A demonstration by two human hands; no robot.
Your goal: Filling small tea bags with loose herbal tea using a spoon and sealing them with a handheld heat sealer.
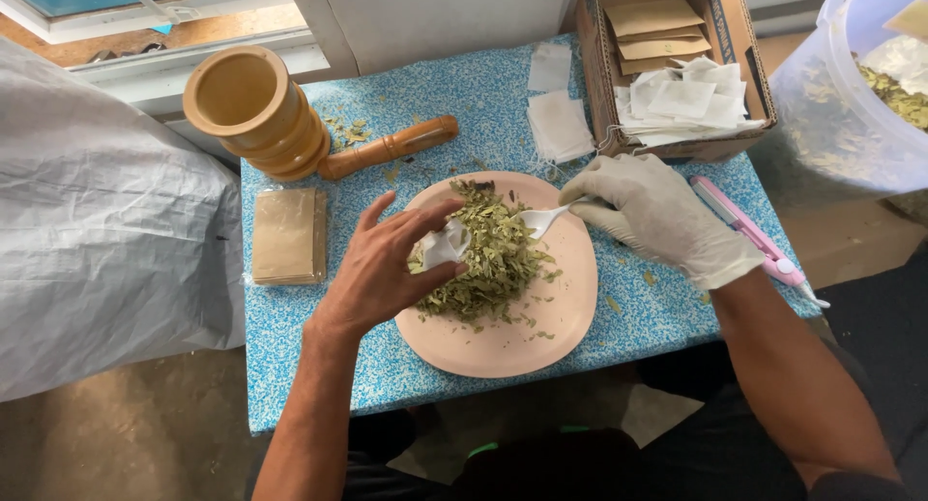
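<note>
Two hands work over a pink plate (503, 341) heaped with dried green leaves (488, 254) on a blue speckled table (319, 361). Bare left hand (382, 264) pinches a small white filter bag (445, 245) between thumb and fingers at the pile's left edge. Gloved right hand (657, 216) is closed around a white plastic fork (546, 218) (tines in the leaves). Behind sit a wooden mortar (256, 109), a pestle (387, 149) and a cardboard box (677, 66) of empty bags

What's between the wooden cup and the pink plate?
In the head view, a wooden pestle lies between the wooden mortar cup and the round pink plate.
</note>
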